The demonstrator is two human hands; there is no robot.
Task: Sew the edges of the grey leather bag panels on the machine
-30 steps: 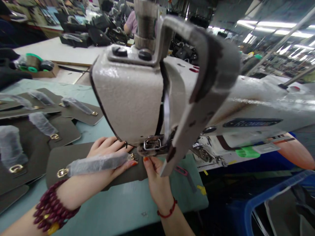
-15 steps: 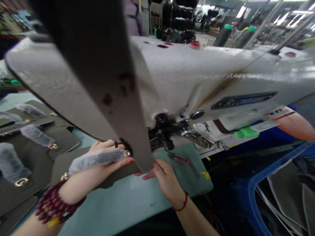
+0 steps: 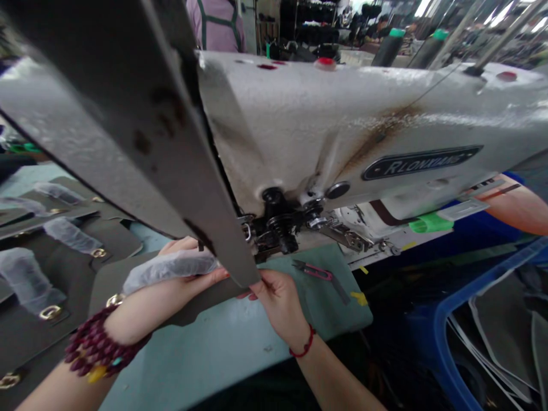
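My left hand [image 3: 180, 274] lies flat, pinning the dark leather panel [image 3: 107, 279] to the tabletop [image 3: 214, 348]; my right hand [image 3: 274, 294] pinches its edge beneath the sewing machine [image 3: 342, 131], steadying it.

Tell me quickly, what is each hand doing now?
Left hand: flat, fingers open, pressing the dark leather panel.
Right hand: fingers closed, pinching the panel's edge below the sewing machine.
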